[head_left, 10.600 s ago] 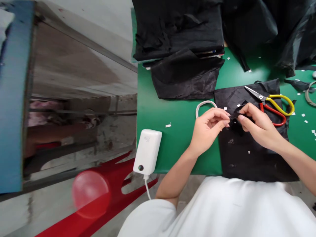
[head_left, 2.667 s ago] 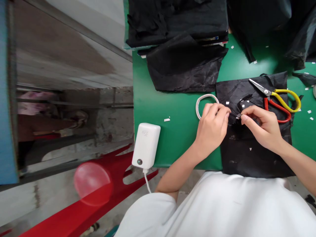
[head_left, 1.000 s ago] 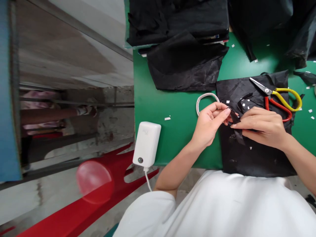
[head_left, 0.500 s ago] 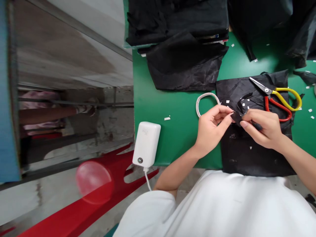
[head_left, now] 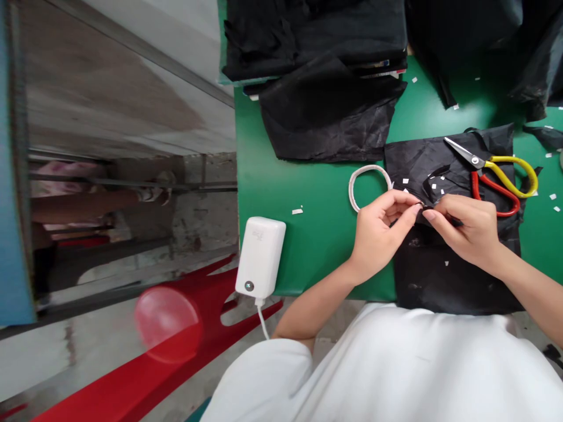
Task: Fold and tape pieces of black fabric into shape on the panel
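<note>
My left hand point(head_left: 383, 231) and my right hand point(head_left: 472, 231) meet fingertip to fingertip, both closed in a pinch. Between them is a small strip of black fabric point(head_left: 427, 206), mostly hidden by the fingers. Below lies a black fabric piece point(head_left: 457, 287), flat on the green table and reaching over its near edge. Scissors point(head_left: 475, 162) with one yellow and one red handle rest on that fabric, just beyond my right hand, blades apart. A white ring point(head_left: 352, 190), like a coil of tape, lies by my left hand. Several small white bits point(head_left: 433, 186) dot the fabric.
A white power bank point(head_left: 261, 255) with a cable sits at the left edge of the green table point(head_left: 316, 252). Stacked black fabric point(head_left: 334, 117) occupies the back, with more at the back right. A red plastic chair point(head_left: 189, 328) stands left; beyond it shows another person's arm point(head_left: 88, 206).
My fingertips have drawn closer together, and the black strip between them now shows less. The right hand has shifted slightly left. Scissors, ring and fabric have stayed put.
</note>
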A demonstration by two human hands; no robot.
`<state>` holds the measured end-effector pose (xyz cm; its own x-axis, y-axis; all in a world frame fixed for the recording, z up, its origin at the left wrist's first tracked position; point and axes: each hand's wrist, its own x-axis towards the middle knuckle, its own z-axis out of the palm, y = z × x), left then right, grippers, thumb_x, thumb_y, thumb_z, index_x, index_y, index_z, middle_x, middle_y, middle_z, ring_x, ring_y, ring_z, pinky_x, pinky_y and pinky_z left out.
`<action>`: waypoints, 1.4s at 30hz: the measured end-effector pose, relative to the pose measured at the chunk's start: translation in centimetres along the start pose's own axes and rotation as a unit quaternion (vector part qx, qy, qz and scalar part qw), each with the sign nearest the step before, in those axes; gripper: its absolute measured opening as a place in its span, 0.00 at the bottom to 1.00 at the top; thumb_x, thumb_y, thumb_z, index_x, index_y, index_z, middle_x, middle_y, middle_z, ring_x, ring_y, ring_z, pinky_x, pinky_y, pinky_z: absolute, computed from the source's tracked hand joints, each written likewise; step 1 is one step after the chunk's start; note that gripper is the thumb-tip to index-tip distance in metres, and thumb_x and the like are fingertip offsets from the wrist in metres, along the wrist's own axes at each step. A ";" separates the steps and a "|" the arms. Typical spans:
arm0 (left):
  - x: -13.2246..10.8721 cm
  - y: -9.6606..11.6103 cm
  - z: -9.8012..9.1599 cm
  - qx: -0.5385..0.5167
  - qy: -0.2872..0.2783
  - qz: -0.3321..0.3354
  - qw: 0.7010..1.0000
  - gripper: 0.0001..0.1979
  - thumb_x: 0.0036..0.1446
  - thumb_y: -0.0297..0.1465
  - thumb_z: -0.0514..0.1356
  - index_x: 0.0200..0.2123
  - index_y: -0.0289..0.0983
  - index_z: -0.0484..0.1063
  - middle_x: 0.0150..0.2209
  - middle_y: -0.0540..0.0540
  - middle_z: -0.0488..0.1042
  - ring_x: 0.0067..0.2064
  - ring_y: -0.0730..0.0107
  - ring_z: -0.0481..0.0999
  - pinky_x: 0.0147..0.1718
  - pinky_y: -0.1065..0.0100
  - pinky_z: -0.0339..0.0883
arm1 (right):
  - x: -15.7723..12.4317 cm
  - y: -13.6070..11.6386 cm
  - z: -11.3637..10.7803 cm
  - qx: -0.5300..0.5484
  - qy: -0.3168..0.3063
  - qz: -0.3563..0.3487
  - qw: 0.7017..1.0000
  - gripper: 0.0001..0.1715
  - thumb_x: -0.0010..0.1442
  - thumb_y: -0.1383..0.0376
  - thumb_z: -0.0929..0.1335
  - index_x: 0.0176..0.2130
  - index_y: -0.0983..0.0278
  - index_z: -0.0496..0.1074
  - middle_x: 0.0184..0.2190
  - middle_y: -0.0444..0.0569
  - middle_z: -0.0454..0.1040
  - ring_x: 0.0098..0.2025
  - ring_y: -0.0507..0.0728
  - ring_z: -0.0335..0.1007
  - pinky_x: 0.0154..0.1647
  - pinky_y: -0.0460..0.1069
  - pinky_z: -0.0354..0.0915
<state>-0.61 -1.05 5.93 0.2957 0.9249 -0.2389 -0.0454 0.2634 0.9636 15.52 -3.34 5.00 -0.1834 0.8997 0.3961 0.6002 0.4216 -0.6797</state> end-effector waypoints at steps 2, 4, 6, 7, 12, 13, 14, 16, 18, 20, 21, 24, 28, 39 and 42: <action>0.0 0.0 0.0 -0.011 0.005 -0.011 1.000 0.06 0.55 0.33 0.63 0.31 0.35 0.73 0.30 0.51 0.76 0.31 0.79 0.76 0.32 0.78 0.72 | -0.1 0.1 0.1 -0.001 0.010 -0.007 1.000 0.13 0.60 0.68 0.69 0.25 0.62 0.63 0.17 0.39 0.65 0.19 0.47 0.59 0.20 0.44 0.57; 0.0 -0.2 0.0 -0.024 0.011 -0.022 0.999 0.09 0.54 0.36 0.65 0.31 0.35 0.73 0.29 0.50 0.76 0.30 0.78 0.76 0.31 0.78 0.72 | -0.2 0.1 0.1 -0.004 0.015 -0.003 1.000 0.10 0.60 0.68 0.68 0.27 0.61 0.65 0.18 0.40 0.68 0.20 0.48 0.62 0.22 0.44 0.60; 0.1 -0.4 0.0 -0.037 0.015 -0.026 0.999 0.11 0.53 0.38 0.66 0.31 0.35 0.73 0.29 0.50 0.77 0.30 0.78 0.76 0.31 0.78 0.73 | -0.2 0.1 0.1 -0.013 0.023 0.002 1.000 0.09 0.60 0.67 0.68 0.29 0.61 0.66 0.19 0.39 0.69 0.20 0.48 0.64 0.22 0.44 0.60; 0.1 -0.4 0.1 -0.042 0.015 -0.025 0.999 0.12 0.53 0.38 0.66 0.31 0.35 0.72 0.29 0.50 0.77 0.30 0.78 0.77 0.31 0.78 0.73 | -0.2 0.0 0.2 -0.020 0.027 0.003 0.999 0.08 0.61 0.67 0.68 0.29 0.61 0.66 0.18 0.39 0.69 0.20 0.48 0.64 0.21 0.44 0.60; 0.0 -0.8 0.4 -0.072 -0.001 -0.023 0.997 0.12 0.54 0.39 0.65 0.31 0.36 0.70 0.27 0.51 0.77 0.29 0.77 0.78 0.31 0.77 0.74 | -0.2 -0.1 0.1 -0.057 0.051 -0.033 0.997 0.06 0.60 0.70 0.67 0.33 0.61 0.66 0.21 0.41 0.71 0.21 0.49 0.64 0.23 0.46 0.60; 0.0 -0.8 0.5 -0.081 -0.003 -0.027 0.996 0.13 0.54 0.39 0.65 0.31 0.36 0.70 0.26 0.52 0.76 0.28 0.77 0.78 0.31 0.76 0.74 | -0.2 -0.1 0.1 -0.062 0.057 -0.046 0.995 0.06 0.60 0.71 0.67 0.33 0.61 0.66 0.22 0.42 0.71 0.21 0.49 0.63 0.23 0.46 0.60; 0.0 -0.9 0.5 -0.090 -0.002 -0.030 0.995 0.13 0.54 0.39 0.65 0.31 0.36 0.69 0.25 0.53 0.76 0.27 0.78 0.78 0.30 0.76 0.74 | -0.2 -0.1 0.0 -0.066 0.064 -0.060 0.994 0.06 0.59 0.72 0.67 0.33 0.61 0.66 0.22 0.42 0.70 0.21 0.50 0.61 0.23 0.47 0.59; 0.1 -1.1 0.5 -0.108 0.005 -0.036 0.993 0.13 0.53 0.39 0.66 0.31 0.37 0.69 0.25 0.53 0.76 0.26 0.79 0.77 0.30 0.77 0.73 | -0.3 -0.2 -0.1 -0.077 0.083 -0.083 0.990 0.06 0.58 0.72 0.67 0.33 0.61 0.66 0.22 0.44 0.69 0.22 0.51 0.60 0.24 0.49 0.59; 0.2 -1.3 0.4 -0.113 0.015 -0.040 0.993 0.13 0.53 0.39 0.66 0.31 0.36 0.70 0.26 0.53 0.77 0.27 0.80 0.77 0.29 0.78 0.73 | -0.3 -0.2 -0.2 -0.093 0.099 -0.083 0.987 0.05 0.57 0.71 0.68 0.34 0.60 0.68 0.25 0.46 0.68 0.26 0.53 0.62 0.27 0.50 0.62; 0.2 -1.4 0.4 -0.104 0.018 -0.046 0.993 0.13 0.52 0.39 0.66 0.31 0.36 0.70 0.27 0.53 0.77 0.27 0.79 0.77 0.30 0.78 0.74 | -0.3 -0.3 -0.1 -0.093 0.098 -0.058 0.989 0.06 0.57 0.70 0.68 0.36 0.60 0.68 0.29 0.48 0.67 0.31 0.55 0.65 0.30 0.51 0.64; 0.2 -1.4 0.4 -0.098 0.017 -0.048 0.994 0.14 0.52 0.40 0.66 0.31 0.36 0.70 0.27 0.53 0.77 0.27 0.79 0.77 0.30 0.78 0.74 | -0.3 -0.3 -0.1 -0.084 0.093 -0.046 0.991 0.06 0.57 0.70 0.68 0.36 0.60 0.68 0.30 0.48 0.67 0.32 0.55 0.66 0.31 0.51 0.65; 0.1 -1.3 0.5 -0.098 0.006 -0.042 0.994 0.14 0.53 0.40 0.66 0.32 0.36 0.70 0.26 0.53 0.76 0.28 0.79 0.78 0.30 0.78 0.74 | -0.2 -0.3 0.3 -0.036 0.083 -0.031 0.995 0.08 0.57 0.72 0.68 0.37 0.60 0.67 0.30 0.47 0.69 0.33 0.54 0.67 0.32 0.51 0.66; 0.0 -1.2 0.7 -0.102 0.003 -0.036 0.994 0.14 0.52 0.41 0.66 0.32 0.36 0.70 0.26 0.53 0.76 0.28 0.78 0.78 0.31 0.78 0.75 | 0.0 -0.4 0.7 -0.006 0.088 -0.022 0.996 0.09 0.57 0.74 0.67 0.34 0.60 0.65 0.27 0.45 0.72 0.30 0.53 0.67 0.31 0.51 0.66; -0.1 -1.0 1.0 -0.122 0.004 -0.042 0.992 0.12 0.50 0.36 0.69 0.32 0.36 0.72 0.28 0.52 0.78 0.30 0.77 0.79 0.31 0.78 0.76 | 0.0 -0.5 1.0 -0.020 0.112 0.000 0.993 0.09 0.57 0.71 0.70 0.29 0.60 0.66 0.23 0.44 0.73 0.25 0.52 0.67 0.27 0.50 0.65; -0.1 -1.0 1.0 -0.119 0.004 -0.046 0.992 0.12 0.50 0.36 0.69 0.31 0.35 0.72 0.28 0.52 0.78 0.30 0.76 0.79 0.31 0.77 0.76 | 0.0 -0.5 1.0 -0.031 0.118 0.001 0.993 0.09 0.57 0.70 0.69 0.28 0.60 0.66 0.22 0.44 0.73 0.24 0.51 0.67 0.26 0.49 0.65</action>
<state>0.36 -1.72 5.12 0.3016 0.8958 -0.3264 -0.2424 0.4031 0.8825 14.41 -3.46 4.68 0.0008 0.8462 0.5329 0.6479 0.4055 -0.6449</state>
